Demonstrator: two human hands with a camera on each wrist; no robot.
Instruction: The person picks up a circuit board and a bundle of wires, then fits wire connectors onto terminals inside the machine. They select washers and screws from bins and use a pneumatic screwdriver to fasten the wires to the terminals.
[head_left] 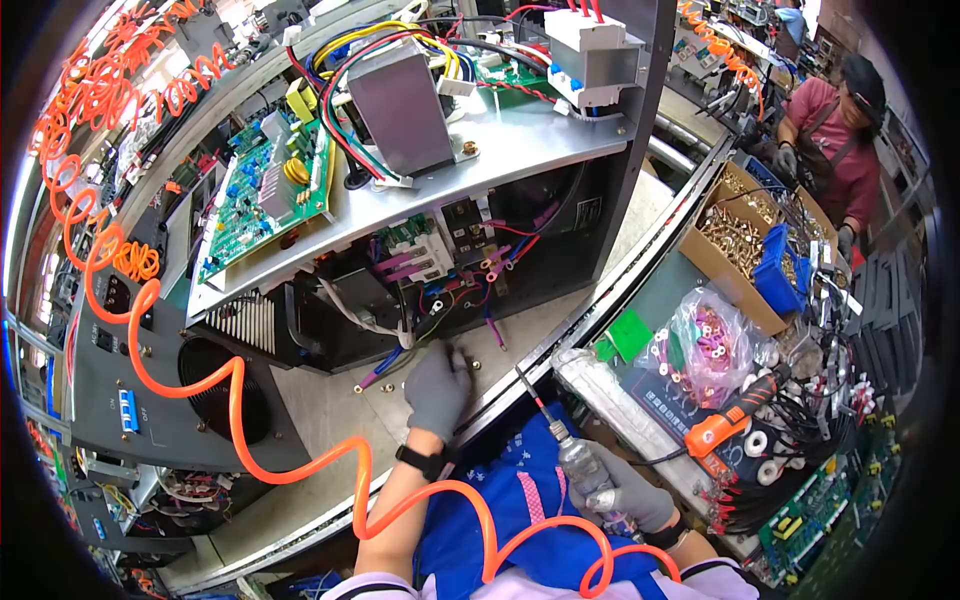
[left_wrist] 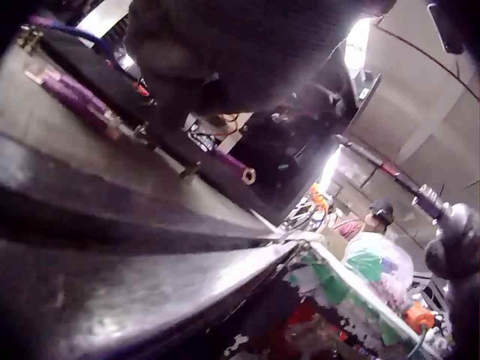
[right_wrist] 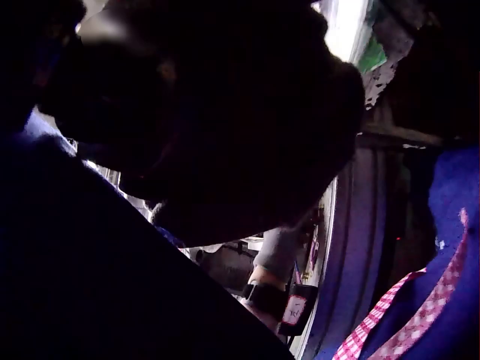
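My left hand [head_left: 438, 388], in a grey glove, is low over the metal ledge beside several small brass-coloured screws. Its fingers bend downward; in the left wrist view they are a dark shape, and I cannot tell whether they pinch a screw. Purple-sleeved cable lugs [left_wrist: 79, 97] lie close by. Lower right in the head view, my gloved right hand [head_left: 640, 492] grips a power screwdriver [head_left: 580, 460] with a clear body, its long bit pointing up and left toward the ledge. An open cabinet [head_left: 480, 260] with wiring stands before both hands.
A coiled orange hose [head_left: 236, 400] loops across the left and front. On the right are a cardboard box [head_left: 735, 270] of brass hardware, a blue bin [head_left: 775, 272], a plastic bag [head_left: 705, 345] of lugs and an orange-black tool [head_left: 735, 415]. Another person [head_left: 835, 140] works behind.
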